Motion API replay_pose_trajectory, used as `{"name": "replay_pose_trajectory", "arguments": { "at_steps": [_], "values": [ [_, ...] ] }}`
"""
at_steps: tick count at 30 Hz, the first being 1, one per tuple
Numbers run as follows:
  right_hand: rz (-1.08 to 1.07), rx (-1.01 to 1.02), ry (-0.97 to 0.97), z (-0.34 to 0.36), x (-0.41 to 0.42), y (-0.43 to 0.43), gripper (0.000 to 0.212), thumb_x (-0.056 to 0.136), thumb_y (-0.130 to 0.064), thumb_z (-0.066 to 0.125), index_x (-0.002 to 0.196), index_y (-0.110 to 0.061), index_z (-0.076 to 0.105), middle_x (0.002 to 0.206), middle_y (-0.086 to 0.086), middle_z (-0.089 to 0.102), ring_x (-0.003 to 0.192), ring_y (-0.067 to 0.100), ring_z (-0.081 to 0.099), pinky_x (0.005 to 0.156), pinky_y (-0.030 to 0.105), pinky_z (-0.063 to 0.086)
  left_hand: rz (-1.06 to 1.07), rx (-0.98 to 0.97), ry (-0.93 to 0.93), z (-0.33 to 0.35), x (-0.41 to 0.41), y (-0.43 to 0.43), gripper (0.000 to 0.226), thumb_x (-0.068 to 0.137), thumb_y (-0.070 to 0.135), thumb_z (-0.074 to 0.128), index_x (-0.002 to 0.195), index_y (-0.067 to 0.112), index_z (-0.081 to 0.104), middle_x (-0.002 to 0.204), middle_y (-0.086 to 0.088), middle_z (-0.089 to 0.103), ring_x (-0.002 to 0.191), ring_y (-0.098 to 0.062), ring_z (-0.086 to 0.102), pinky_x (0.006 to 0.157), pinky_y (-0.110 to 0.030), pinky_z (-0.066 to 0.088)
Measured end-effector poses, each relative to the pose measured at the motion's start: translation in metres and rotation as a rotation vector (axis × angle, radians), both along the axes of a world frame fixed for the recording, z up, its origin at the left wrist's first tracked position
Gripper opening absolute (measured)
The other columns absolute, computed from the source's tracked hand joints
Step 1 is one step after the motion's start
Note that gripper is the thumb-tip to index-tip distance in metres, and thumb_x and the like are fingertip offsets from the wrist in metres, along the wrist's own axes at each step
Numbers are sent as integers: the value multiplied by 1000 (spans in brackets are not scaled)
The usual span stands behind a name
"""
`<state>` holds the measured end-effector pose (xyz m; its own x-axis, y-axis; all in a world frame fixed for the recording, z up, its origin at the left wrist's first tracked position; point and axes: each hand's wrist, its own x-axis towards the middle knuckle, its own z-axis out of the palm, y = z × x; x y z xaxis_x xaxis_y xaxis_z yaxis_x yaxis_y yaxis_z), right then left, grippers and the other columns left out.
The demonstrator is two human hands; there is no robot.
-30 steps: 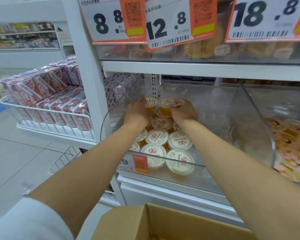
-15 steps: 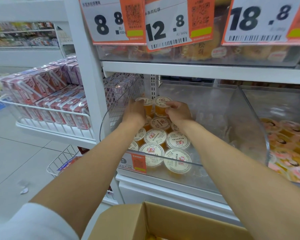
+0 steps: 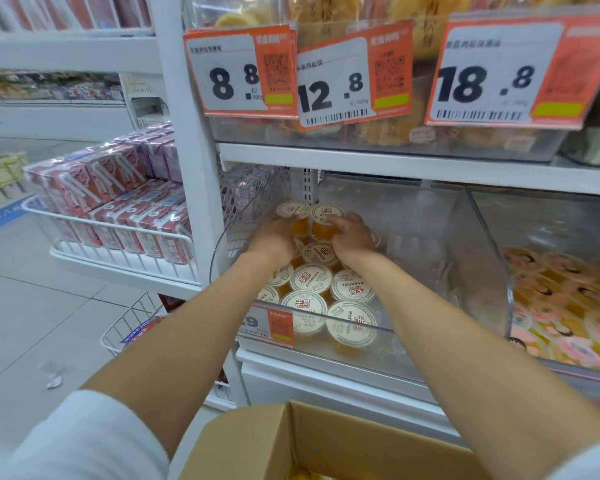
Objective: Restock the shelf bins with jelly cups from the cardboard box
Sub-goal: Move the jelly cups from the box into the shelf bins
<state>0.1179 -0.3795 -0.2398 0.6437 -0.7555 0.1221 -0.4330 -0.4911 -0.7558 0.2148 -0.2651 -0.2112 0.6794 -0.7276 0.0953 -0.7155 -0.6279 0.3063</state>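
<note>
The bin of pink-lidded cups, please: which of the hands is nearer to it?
Right. The right hand is left of that bin; the left hand lies further left.

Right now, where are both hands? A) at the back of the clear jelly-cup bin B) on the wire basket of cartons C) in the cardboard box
A: the left hand and the right hand grip jelly cups deep in the clear bin, behind the front rows.
</note>
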Motion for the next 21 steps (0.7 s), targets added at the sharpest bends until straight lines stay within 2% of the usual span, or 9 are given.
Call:
{"name": "replay_pose_trajectory", "arguments": {
  "at_steps": [3, 5, 7, 8, 9, 11, 14, 17, 21],
  "values": [
    [25, -55, 75, 1, -6, 1, 58, 93, -3, 41, 139, -38, 46, 160, -5, 13, 146, 28, 16, 113, 38, 34, -36, 58, 66, 3, -9, 8, 69, 96, 10, 50, 154, 29, 17, 160, -4, 17, 136, -29, 38, 94, -33, 48],
    [-20, -111, 86, 9, -11, 4, 52, 94, -10, 46, 133, -43, 52, 156, -6, 23, 141, 27, 28, 106, 36, 41, -28, -15, 101, 5, -11, 13, 56, 97, 22, 51, 149, 23, 31, 156, -9, 27, 127, -32, 48, 91, -37, 50],
    [-48, -122, 10, 19, -23, 13, 42, 90, -15, 51, 121, -41, 62, 138, -2, 46, 121, 25, 52, 94, 35, 51, 6, -160, 97, 9, -19, 24, 22, 95, 21, 52, 113, 12, 59, 124, -15, 60, 99, -30, 62, 77, -37, 55],
    [-35, -125, -40, 25, -35, 21, 38, 87, -15, 51, 115, -36, 66, 128, -1, 54, 107, 23, 60, 85, 33, 55, 32, -234, 112, 13, -28, 31, 10, 92, 19, 53, 92, 12, 60, 101, -12, 67, 87, -28, 62, 72, -35, 53],
    [-13, -155, -66, 31, -50, 32, 34, 85, -14, 51, 110, -30, 68, 119, 2, 59, 98, 22, 63, 80, 31, 55, 45, -310, 138, 17, -40, 38, 8, 89, 18, 54, 82, 15, 57, 87, -6, 65, 81, -26, 61, 71, -35, 51],
    [14, -316, -58, 40, -89, 58, 25, 83, -14, 54, 101, -20, 70, 105, 3, 64, 90, 22, 63, 77, 32, 53, 34, -403, 204, 25, -75, 54, 8, 85, 24, 58, 79, 19, 55, 78, 5, 61, 78, -21, 58, 72, -34, 48],
    [6, -532, -73, 42, -147, 98, 14, 86, -17, 55, 93, -15, 66, 93, 3, 63, 84, 25, 61, 68, 35, 48, -21, -437, 261, 28, -137, 80, 10, 81, 26, 57, 79, 17, 54, 70, 6, 57, 73, -19, 56, 66, -34, 44],
    [39, -557, 1, 19, -198, 126, 11, 87, -17, 56, 91, -12, 64, 88, 4, 65, 80, 27, 60, 64, 35, 44, -52, -366, 311, 10, -190, 101, 12, 80, 28, 56, 75, 19, 51, 69, 4, 57, 71, -20, 57, 62, -34, 41],
    [124, -305, 337, -57, -266, 142, 12, 86, -19, 54, 91, -17, 65, 91, 3, 67, 87, 24, 63, 71, 34, 51, -106, 64, 344, -65, -230, 115, 19, 85, 26, 56, 88, 11, 65, 97, -10, 68, 93, -29, 63, 81, -37, 53]
  ]
}}
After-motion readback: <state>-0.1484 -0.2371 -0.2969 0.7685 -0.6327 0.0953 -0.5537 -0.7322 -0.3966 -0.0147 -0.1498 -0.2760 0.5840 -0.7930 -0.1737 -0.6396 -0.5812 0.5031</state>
